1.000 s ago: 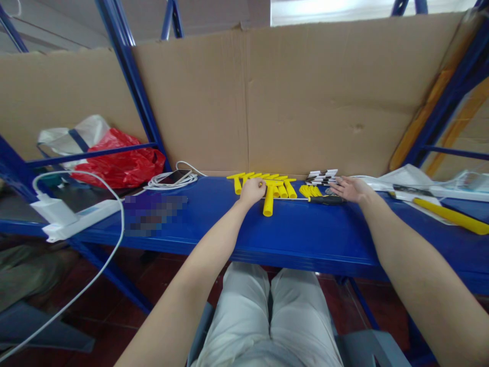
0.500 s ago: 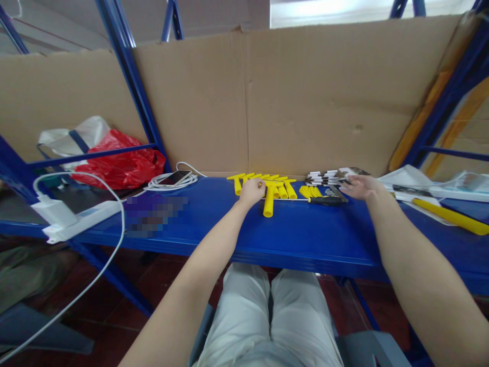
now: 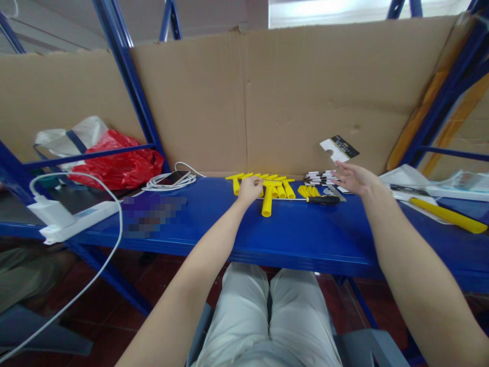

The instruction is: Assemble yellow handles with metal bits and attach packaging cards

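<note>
My left hand [image 3: 251, 188] is closed at the row of yellow T-shaped parts [image 3: 288, 189]; what its fingers hold is too small to make out. One yellow T-shaped part [image 3: 267, 204] stands out nearer the table's front. My right hand [image 3: 353, 177] holds a black and white card [image 3: 340, 149] raised above the table, pinched at its lower edge. Below and left of that hand lie a stack of black and white cards [image 3: 319, 177], small yellow pieces [image 3: 308, 191], a screwdriver with a black handle [image 3: 324, 200] and grey metal pieces [image 3: 335, 193].
The blue table [image 3: 298, 234] backs onto a cardboard panel [image 3: 290, 102]. At left are a red bag [image 3: 118, 158], a coiled white cable [image 3: 170, 182] and a white power strip [image 3: 82, 221]. A yellow-handled tool [image 3: 449, 215] and clear plastic packaging [image 3: 405, 177] lie at right.
My right hand has lifted a card up from near the stack, and it now stands raised against the cardboard. My left hand stays closed at nearly the same place.
</note>
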Motion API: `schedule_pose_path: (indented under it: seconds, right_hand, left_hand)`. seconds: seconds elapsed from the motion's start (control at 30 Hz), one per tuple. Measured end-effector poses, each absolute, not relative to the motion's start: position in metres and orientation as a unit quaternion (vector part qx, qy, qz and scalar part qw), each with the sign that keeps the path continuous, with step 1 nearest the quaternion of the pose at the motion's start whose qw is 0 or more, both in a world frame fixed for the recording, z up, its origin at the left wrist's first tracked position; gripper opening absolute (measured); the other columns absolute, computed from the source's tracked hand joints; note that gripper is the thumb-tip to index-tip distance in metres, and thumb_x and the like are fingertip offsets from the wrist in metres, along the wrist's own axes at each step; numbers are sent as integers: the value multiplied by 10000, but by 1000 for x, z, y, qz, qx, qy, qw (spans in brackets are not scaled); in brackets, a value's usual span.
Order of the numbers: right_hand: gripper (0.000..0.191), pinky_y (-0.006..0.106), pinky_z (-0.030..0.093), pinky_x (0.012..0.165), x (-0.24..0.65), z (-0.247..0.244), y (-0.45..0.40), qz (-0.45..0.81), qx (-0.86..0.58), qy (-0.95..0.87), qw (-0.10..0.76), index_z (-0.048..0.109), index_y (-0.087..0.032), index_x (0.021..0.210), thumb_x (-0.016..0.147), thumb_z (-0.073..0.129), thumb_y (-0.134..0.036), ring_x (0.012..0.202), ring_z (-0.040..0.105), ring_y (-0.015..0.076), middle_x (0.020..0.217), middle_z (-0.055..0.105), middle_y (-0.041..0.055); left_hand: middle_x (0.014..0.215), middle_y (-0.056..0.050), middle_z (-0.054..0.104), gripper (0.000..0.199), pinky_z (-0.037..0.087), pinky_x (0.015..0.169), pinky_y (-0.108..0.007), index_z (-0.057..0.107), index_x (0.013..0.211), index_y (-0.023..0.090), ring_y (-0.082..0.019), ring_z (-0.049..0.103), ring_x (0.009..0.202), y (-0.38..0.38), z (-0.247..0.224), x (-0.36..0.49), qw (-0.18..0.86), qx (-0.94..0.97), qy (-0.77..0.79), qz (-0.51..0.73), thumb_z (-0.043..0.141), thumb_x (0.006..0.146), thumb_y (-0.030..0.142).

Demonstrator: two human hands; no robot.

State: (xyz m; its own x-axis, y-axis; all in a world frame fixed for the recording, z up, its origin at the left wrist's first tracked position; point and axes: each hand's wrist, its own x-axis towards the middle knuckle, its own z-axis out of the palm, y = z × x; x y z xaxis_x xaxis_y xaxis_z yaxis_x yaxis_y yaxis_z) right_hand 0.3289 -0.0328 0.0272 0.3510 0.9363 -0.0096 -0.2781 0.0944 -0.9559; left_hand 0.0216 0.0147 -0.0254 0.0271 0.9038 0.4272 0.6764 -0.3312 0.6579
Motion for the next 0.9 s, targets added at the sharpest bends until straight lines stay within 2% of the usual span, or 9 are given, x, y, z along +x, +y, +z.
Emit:
schedule_pose_path:
  seconds: [0.1, 0.27, 0.33, 0.4, 0.5, 0.7, 0.9]
  right_hand:
    - [107, 308, 568, 885, 309, 29, -39, 487, -455, -398, 630, 675, -218, 873, 870, 615, -129, 1031, 664, 178, 1038, 692, 60]
    - [116, 332, 554, 942, 269, 24, -51, 530, -456, -485, 526, 728, -194, 895, 846, 664, -111, 1058, 679, 191, 1154, 714, 81]
    - [108, 329, 560, 931, 257, 20, -53, 542, -474, -500, 481, 740, -183, 886, 841, 675, -109, 1034, 689, 187, 1131, 729, 89]
    - [98, 324, 574, 899, 249, 16, -52, 550, -491, -504, 449, 747, -171, 877, 835, 685, -107, 992, 702, 185, 1070, 746, 99]
    - [81, 314, 588, 856, 245, 10, -49, 557, -502, -505, 429, 747, -159, 846, 826, 697, -97, 924, 717, 176, 992, 760, 104]
    - [73, 334, 597, 822, 248, 3, -44, 563, -491, -524, 409, 749, -165, 847, 791, 747, -119, 860, 734, 187, 969, 766, 100]
    - [62, 307, 604, 701, 251, 1, -44, 560, -509, -527, 387, 720, -147, 836, 790, 761, -148, 732, 735, 190, 844, 766, 103]
  left_hand:
    - [868, -55, 753, 275, 530, 614, -222, 713, 1120, 130, -114, 654, 595, 14, -24, 24, 204, 673, 535, 467, 535, 934, 228]
    - [984, -65, 743, 357, 470, 514, -163, 622, 1288, 166, -93, 648, 634, 5, -17, 29, 280, 657, 465, 523, 556, 957, 281]
    - [999, -76, 743, 319, 440, 479, -154, 658, 1227, 154, -90, 641, 632, 1, -15, 30, 312, 664, 447, 511, 544, 966, 297]
    - [960, -83, 748, 255, 423, 465, -155, 714, 1081, 125, -83, 624, 603, -2, -15, 31, 341, 675, 440, 484, 551, 962, 280]
    - [876, -70, 751, 204, 409, 456, -155, 731, 932, 110, -64, 590, 540, -3, -16, 32, 372, 679, 445, 450, 558, 951, 217]
    - [874, -47, 751, 162, 380, 419, -160, 671, 926, 134, -45, 558, 453, -4, -12, 32, 414, 611, 462, 492, 563, 956, 252]
    - [884, -47, 752, 128, 392, 428, -172, 629, 854, 147, -43, 548, 443, -6, -5, 30, 468, 576, 479, 469, 545, 946, 176]
